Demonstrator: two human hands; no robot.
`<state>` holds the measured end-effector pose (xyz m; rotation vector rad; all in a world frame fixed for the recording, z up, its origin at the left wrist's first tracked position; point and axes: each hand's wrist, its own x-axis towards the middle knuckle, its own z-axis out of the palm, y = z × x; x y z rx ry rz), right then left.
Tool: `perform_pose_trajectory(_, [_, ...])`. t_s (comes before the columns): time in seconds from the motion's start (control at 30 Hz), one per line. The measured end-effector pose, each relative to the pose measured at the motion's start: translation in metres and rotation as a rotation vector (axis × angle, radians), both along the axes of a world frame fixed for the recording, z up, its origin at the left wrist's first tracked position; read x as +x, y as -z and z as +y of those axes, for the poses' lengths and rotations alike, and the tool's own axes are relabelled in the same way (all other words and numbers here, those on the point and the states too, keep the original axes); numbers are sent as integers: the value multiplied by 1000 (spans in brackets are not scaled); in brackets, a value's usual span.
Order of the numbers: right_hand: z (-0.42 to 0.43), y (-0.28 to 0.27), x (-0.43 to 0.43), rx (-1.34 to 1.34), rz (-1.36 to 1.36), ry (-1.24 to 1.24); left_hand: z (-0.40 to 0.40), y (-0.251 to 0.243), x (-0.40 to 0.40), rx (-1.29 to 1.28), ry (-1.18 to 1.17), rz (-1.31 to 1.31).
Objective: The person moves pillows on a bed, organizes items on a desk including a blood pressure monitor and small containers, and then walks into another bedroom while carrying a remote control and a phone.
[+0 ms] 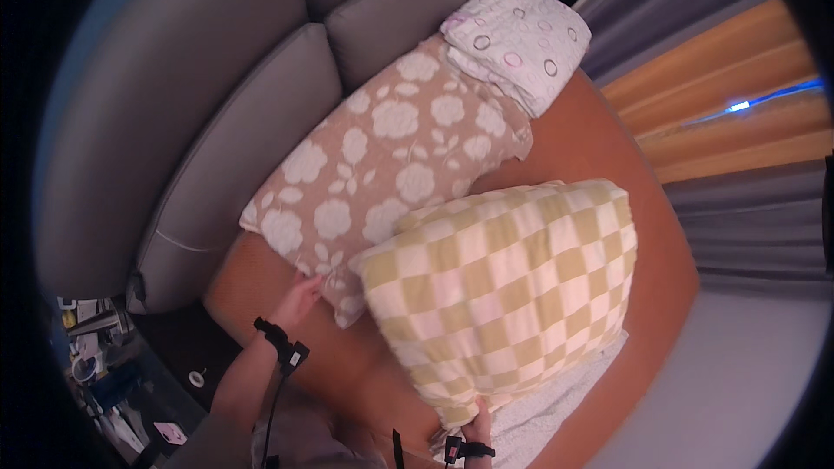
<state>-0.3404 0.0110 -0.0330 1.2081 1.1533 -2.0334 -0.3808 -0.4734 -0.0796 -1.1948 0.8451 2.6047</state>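
Note:
My right hand (479, 422) grips the near corner of a pillow in a green-and-white checked case (502, 286), which lies over part of another pillow with a pink, white-flowered cover (397, 143). At the near left corner of the flowered pillow is my left hand (301, 299), its fingers at the cover's edge; whether they pinch the fabric cannot be told. Both wrists wear black straps with small devices. A pale cloth (554, 407) shows beneath the checked pillow.
An orange-brown mattress (658, 273) lies against a grey padded headboard (254, 111). Folded white bedding with circles (521, 39) sits at the far corner. At left stands a cluttered dark table (156, 391). Grey and orange curtains (723, 91) hang at right.

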Motion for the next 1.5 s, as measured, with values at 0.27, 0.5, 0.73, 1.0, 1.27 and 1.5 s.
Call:
perform_pose_trajectory(0.27, [40, 16, 28, 50, -76, -119, 82, -56, -31, -196, 34, -117])
perform_pose_trajectory(0.5, [57, 14, 13, 708, 353, -1077, 66, -117, -123, -1246, 993, 263])
perform_pose_trajectory(0.73, [75, 65, 16, 544, 219, -683, 101, -63, -153, -838, 948, 282])
perform_pose_trajectory(1.0, [-12, -15, -23, 162, 97, 183, 166, -177, -139, -754, 716, 601])
perform_pose_trajectory(1.27, [-78, -42, -60, -10, 175, 39, 140, -285, -127, -652, 511, 993])
perform_pose_trajectory(1.5, [-168, -110, -161, -186, 460, -131, 49, -345, -115, -935, 389, 1103])
